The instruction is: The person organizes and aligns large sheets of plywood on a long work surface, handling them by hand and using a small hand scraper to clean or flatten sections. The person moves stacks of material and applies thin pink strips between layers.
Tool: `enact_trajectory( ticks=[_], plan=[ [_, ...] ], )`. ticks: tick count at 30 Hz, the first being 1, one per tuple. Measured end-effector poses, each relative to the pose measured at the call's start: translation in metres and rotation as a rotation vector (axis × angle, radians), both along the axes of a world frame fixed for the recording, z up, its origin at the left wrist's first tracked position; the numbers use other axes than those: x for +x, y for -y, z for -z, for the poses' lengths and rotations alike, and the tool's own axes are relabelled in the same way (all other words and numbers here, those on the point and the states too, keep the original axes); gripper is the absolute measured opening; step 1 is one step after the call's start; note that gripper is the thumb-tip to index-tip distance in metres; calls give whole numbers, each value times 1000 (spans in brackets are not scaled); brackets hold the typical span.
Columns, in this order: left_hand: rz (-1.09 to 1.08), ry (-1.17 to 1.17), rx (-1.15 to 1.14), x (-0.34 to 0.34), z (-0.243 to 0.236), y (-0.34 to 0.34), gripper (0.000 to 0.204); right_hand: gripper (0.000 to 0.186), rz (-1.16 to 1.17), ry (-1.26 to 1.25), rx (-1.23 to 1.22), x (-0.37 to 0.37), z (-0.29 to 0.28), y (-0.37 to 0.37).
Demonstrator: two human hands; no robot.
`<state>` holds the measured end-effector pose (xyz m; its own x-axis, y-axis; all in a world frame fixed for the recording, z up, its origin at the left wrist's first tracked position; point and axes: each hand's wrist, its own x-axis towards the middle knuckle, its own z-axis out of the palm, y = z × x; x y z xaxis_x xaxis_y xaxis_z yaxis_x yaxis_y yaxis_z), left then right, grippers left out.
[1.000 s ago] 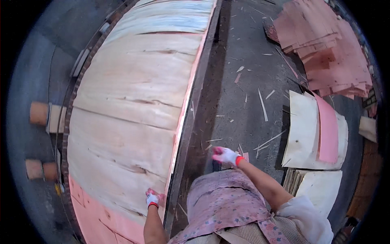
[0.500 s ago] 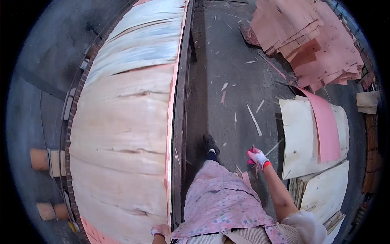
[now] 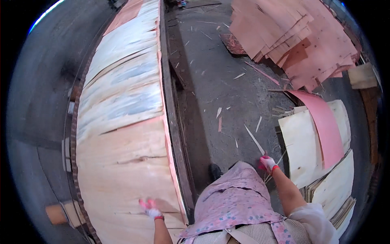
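Observation:
A long table to my left bears pale wood veneer sheets (image 3: 122, 171), cracked in places and pinkish along the edge. Over the nearest sheet hangs my left hand (image 3: 151, 208), in a white and pink glove, its fingers apart and nothing in them. Whether it touches the veneer I cannot tell. My right hand (image 3: 267, 163), gloved alike, is closed in front of my right side, above the floor near a stack of pale veneer (image 3: 296, 142). Thin slivers show just below it; what the fingers hold is too small to make out.
A pink veneer strip (image 3: 325, 126) lies across the pale stack at right. Farther off stands a big pile of pinkish veneer sheets (image 3: 276, 32). Wood slivers (image 3: 254, 138) litter the grey floor (image 3: 203, 81). The table's dark edge rail (image 3: 172, 110) runs along my left.
I have moved forward along the table, and the view has turned slightly. My left hand has moved forward over the veneer from the table's near edge. My right hand remains closed at my right.

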<state>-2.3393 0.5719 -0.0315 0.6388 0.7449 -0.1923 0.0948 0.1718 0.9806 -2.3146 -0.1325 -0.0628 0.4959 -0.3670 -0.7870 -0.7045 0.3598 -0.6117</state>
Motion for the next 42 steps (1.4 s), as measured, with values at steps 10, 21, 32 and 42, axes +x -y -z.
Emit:
enact_trajectory(
  ticks=[10,21,32,42],
  plan=[
    [958,-14,1246,324,-109,276,59,24,290,-393,70,-43,47,67],
    [1199,-716,704,454,-71,327,71,30,478,16,157,125,-39,171],
    [893,-688,876,524,-58,343,79,20,805,112,471,67,74,170],
    [713,-850,1307,642,-73,340,82,26,825,-357,427,57,32,91]
  ],
)
